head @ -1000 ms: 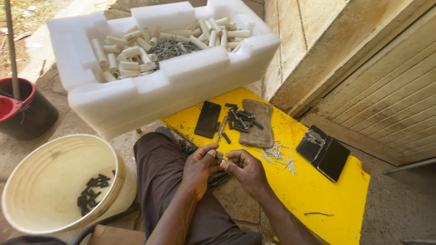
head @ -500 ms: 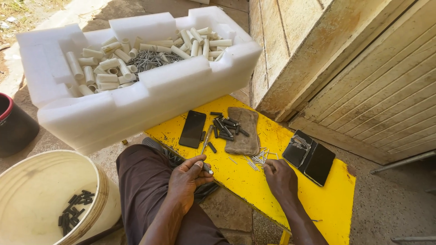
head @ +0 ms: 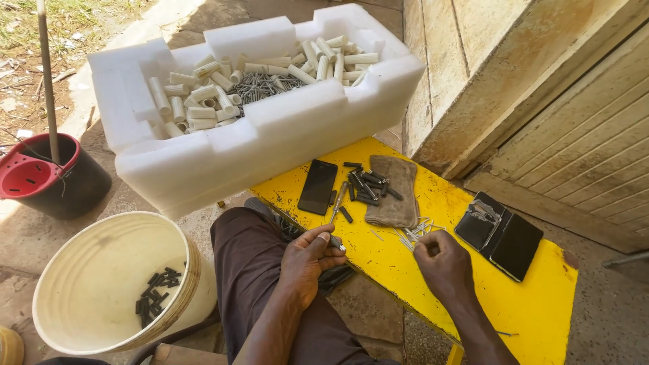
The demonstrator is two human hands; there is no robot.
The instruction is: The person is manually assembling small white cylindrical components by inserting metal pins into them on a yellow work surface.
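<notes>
My left hand (head: 307, 260) rests at the near edge of the yellow bench (head: 534, 297) and pinches a small black clip with a metal end (head: 336, 245) between thumb and fingers. My right hand (head: 443, 265) lies on the bench with its fingers curled down over a scatter of thin nails (head: 414, 233); what it holds is hidden. Beyond the hands lie a brown cloth (head: 396, 190), a pile of black clips (head: 368, 186), a screwdriver (head: 337, 201) and a black phone (head: 318, 186).
A white foam box (head: 270, 138) of short white tubes and nails stands behind the bench. A cream bucket (head: 111, 284) with black clips sits at left, a red-and-black bucket (head: 51, 179) farther left. Two dark phones (head: 500, 233) lie at right, before a wooden door (head: 574, 142).
My right hand moved away from my left hand to the nails on the bench. The view shifted left and the red bucket came back into sight.
</notes>
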